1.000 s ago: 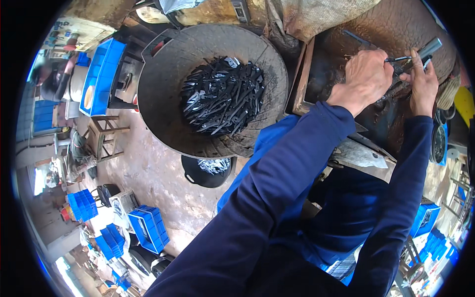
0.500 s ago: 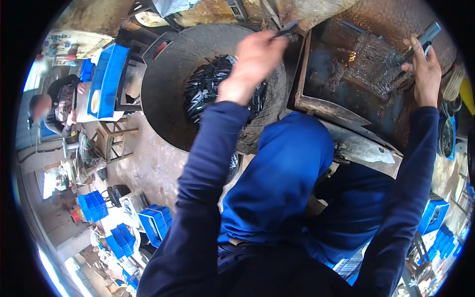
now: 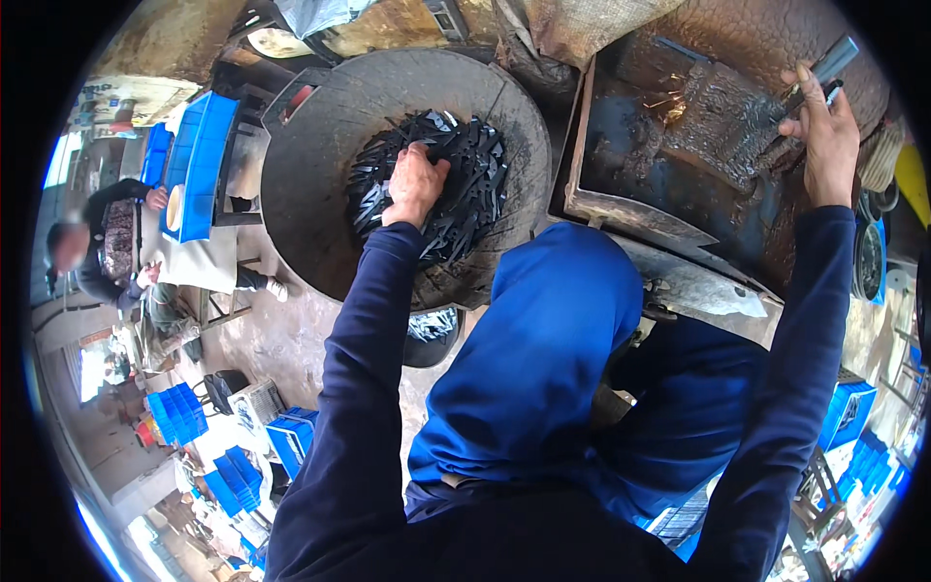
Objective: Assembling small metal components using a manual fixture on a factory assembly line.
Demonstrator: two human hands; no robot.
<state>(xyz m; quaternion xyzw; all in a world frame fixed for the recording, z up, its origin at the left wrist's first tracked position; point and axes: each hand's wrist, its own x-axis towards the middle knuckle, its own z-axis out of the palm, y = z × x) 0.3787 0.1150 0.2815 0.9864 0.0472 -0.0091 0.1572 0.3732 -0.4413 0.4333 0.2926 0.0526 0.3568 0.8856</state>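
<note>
The head camera is looking down at one person in dark blue sleeves, working with two bare hands.

The left hand [image 3: 415,184] is reaching into one big round dark pan [image 3: 320,145]. The pan is holding a heap of thin black metal pieces [image 3: 465,184], too many to count. They are lying every which way, though a lot of them are running up and down in the picture. The left hand's fingers are curling down into the heap and touching the pieces; I cannot tell if it is really gripping any.

The right hand [image 3: 824,145] is far off to the right, over one rusty metal tray [image 3: 621,165]. Its fingers are closing around one grey metal tool [image 3: 824,73]. The tool's long side is slanting, with its far end pointing up and to the right.

One smaller dark bowl [image 3: 432,335] is sitting just below the big pan, with shiny bits inside it.

One long blue bin [image 3: 199,165] is lying to the left of the pan. More blue crates [image 3: 179,412] are sitting stacked on the floor lower down. Another person [image 3: 97,247] is sitting at the far left.
</note>
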